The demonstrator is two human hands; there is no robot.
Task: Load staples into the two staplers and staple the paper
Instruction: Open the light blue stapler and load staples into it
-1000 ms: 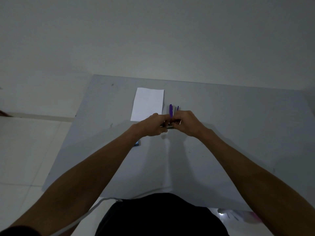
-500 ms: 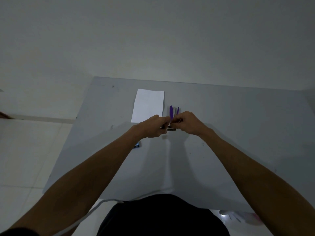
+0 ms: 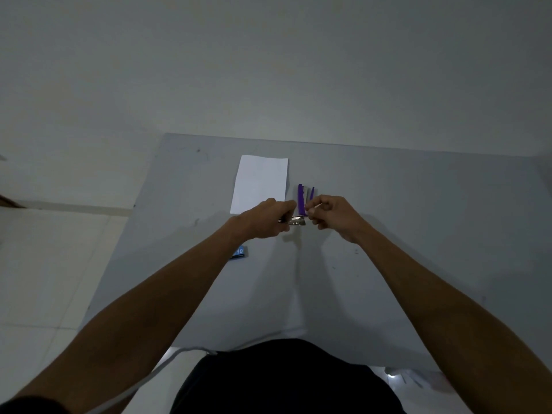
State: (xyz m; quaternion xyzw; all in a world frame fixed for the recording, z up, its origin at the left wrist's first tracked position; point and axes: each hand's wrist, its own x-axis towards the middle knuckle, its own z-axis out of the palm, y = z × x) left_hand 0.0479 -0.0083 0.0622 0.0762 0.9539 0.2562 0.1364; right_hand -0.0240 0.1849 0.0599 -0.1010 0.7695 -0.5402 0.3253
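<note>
As the left hand (image 3: 263,221) grips a metal stapler (image 3: 297,221), the right hand (image 3: 337,216) pinches a pale strip (image 3: 316,205) alongside.

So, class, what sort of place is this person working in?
Likely a plain indoor workroom or office: a grey table against a blank wall, pale tiled floor, paper and a staple box.

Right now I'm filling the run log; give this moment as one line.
left hand: grips metal stapler | right hand: pinches thin strip, likely staples | purple stapler: on table | paper: flat, beyond hands
</note>
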